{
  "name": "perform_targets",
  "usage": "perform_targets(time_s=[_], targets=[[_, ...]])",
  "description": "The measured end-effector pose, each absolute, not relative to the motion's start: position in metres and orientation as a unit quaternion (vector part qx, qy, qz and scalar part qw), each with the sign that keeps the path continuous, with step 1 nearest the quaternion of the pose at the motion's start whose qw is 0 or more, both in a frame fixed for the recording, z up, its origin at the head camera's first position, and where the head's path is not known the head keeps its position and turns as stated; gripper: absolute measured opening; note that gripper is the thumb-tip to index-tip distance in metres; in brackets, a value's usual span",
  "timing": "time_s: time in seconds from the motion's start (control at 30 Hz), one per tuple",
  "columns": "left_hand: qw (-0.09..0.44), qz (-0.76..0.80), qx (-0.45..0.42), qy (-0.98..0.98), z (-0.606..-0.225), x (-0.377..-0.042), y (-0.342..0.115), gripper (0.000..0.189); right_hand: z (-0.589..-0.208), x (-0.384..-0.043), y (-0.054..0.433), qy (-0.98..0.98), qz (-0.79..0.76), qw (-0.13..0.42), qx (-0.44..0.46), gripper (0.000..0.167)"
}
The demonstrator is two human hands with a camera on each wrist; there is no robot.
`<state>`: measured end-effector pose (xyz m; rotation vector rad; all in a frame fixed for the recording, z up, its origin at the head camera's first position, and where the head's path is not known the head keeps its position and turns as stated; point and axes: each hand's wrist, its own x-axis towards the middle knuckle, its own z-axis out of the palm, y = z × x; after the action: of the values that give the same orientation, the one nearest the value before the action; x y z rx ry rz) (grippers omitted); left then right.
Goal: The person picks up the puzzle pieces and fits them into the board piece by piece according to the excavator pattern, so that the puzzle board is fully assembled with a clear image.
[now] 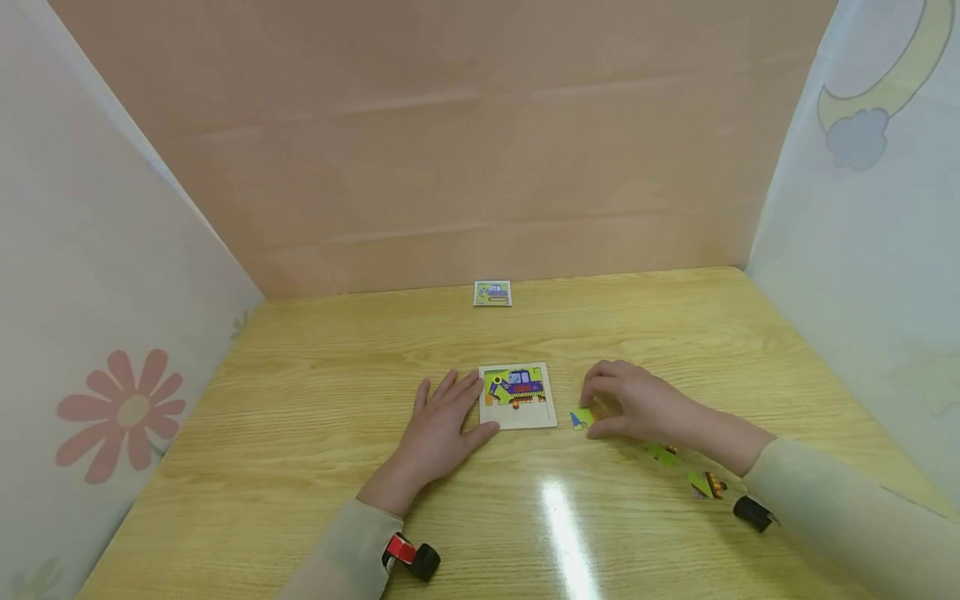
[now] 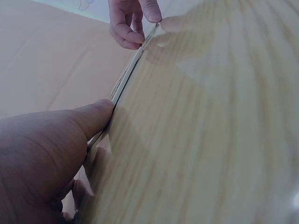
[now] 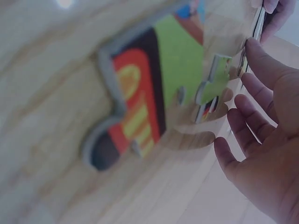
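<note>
A jigsaw board (image 1: 519, 417) with a white frame lies on the table, its upper part filled with a purple digger picture. My left hand (image 1: 444, 429) rests flat beside it, fingers spread, with fingertips and thumb against its left edge; the left wrist view shows the thumb (image 2: 96, 116) at that edge. Just right of the board, my right hand (image 1: 637, 404) pinches a green and blue puzzle piece (image 1: 581, 418) between thumb and index finger, close to the tabletop. Below the right wrist lie loose puzzle pieces, one green (image 1: 663, 454) and one green, black and red (image 1: 707, 484).
A small picture card (image 1: 492, 293) with a similar digger lies at the table's back edge. Brown cloth (image 1: 480, 167) hangs behind the wooden table (image 1: 337, 350), and pale printed sheets stand at both sides.
</note>
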<state>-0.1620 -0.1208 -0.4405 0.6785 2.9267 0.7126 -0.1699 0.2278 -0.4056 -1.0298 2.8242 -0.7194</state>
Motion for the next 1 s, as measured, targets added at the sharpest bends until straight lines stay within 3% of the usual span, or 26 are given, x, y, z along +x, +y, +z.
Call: perform_targets(time_s=[0.43,1.0], targets=[[0.028,0.23,0.218,0.948,-0.4416,-0.1622,-0.1194,0.077,-0.4075,-0.1705,0.2306,0.909,-0.226,0.006,-0.35,0.019],[0.027,0.227,0.216,0.949,-0.4403,-0.1623,-0.1203,0.076,-0.4052,-0.1728,0.2364,0.901,-0.238,0.01,-0.363,0.039]])
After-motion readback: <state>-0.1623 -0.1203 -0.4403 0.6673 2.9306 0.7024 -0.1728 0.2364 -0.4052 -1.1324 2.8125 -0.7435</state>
